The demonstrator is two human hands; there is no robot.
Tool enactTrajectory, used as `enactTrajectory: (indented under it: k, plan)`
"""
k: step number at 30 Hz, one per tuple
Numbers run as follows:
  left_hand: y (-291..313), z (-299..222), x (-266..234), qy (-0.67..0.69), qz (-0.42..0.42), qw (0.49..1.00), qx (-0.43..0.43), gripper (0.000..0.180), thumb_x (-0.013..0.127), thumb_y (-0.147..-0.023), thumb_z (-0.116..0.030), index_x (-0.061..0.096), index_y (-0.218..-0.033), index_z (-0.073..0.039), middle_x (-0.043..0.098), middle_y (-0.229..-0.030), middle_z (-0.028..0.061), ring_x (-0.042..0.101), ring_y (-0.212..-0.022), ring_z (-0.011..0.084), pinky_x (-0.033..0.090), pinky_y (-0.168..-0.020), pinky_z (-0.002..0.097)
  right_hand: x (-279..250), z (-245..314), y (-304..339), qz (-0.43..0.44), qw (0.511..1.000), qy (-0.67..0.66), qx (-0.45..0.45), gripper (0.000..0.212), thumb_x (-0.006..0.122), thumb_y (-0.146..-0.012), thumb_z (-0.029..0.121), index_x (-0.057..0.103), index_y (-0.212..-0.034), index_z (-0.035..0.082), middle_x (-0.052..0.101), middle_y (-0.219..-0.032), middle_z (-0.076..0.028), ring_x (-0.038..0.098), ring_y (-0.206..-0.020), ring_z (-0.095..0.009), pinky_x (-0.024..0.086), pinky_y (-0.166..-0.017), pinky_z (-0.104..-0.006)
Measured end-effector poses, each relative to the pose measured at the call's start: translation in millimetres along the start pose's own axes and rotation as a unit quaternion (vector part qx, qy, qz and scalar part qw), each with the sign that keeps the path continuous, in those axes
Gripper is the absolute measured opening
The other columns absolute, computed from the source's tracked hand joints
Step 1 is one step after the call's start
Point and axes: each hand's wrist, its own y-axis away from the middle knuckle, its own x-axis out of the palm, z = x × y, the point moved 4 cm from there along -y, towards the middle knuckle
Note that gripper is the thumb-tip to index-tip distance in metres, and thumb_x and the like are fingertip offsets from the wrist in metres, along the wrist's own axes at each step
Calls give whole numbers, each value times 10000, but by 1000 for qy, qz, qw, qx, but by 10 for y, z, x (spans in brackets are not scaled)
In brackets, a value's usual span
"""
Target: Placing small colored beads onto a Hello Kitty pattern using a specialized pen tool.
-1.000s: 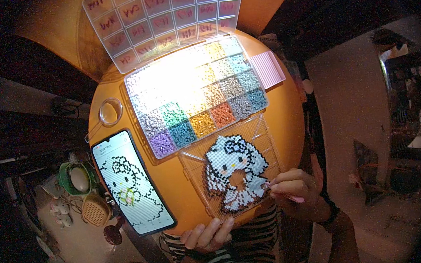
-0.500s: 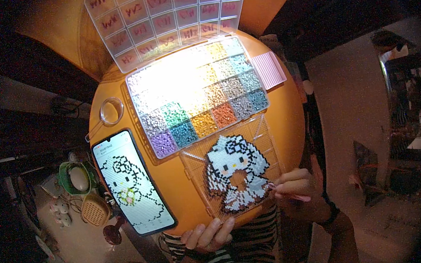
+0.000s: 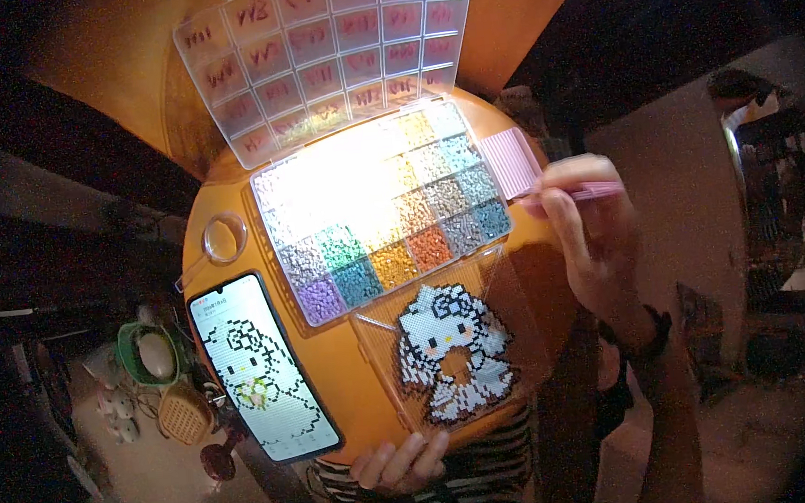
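A clear pegboard (image 3: 379,368) lies near the table's front edge, bearing a white, black-outlined cartoon figure (image 3: 433,334) made of small fuse beads. A bead-free orange patch shows at the figure's middle. Raised to the right of the bead box is my right hand (image 3: 589,223), closed around pink tweezers (image 3: 573,195). Their tips are at the near end of a pink ridged tray (image 3: 511,160); whether they grip a bead is too small to tell. My left hand (image 3: 400,462) sits at the table's near edge, fingers extended and fingertips by the pegboard's near-left corner.
Beyond the pegboard stands a compartment box (image 3: 505,236) of coloured beads, its clear lid (image 3: 311,46) raised. Glare washes out its middle. To the left, a phone (image 3: 259,376) displays a similar figure, with a small clear round scoop (image 3: 223,238) above it on the orange table (image 3: 339,351).
My right hand has moved from the pegboard's right side up to the pink tray, carrying the tweezers. My left hand stays near the pegboard's corner. The whole view has shifted slightly.
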Motion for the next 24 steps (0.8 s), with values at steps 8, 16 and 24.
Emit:
enactTrajectory:
  k: [8,16,24]
  plan:
    - [27,-17,7,-5,5,1000,-7,261,403,-870,-440,586,-1052,-396,468,-1023,-137,358,-1002,99,310,-896,262,297,-350,-370,13,982,-181,47,55,550,-873,66,518,-895,26,517,-729,-11,472,-562,-24,379,-493,-167]
    - [89,-16,34,-7,19,1000,-5,280,398,-864,-457,580,-1065,-390,462,-1034,-134,352,-1012,102,291,-911,260,319,-383,-460,1,996,-90,-21,78,558,-859,52,510,-827,-1,546,-778,-51,529,-671,-94,437,-614,-229]
    - [33,-10,-1,-11,21,1000,-6,294,380,-870,-469,572,-1078,-392,455,-1053,-130,341,-1028,103,292,-906,252,330,-331,-487,16,998,-31,-56,77,583,-821,21,509,-830,2,549,-794,-81,552,-723,-160,439,-646,-251]
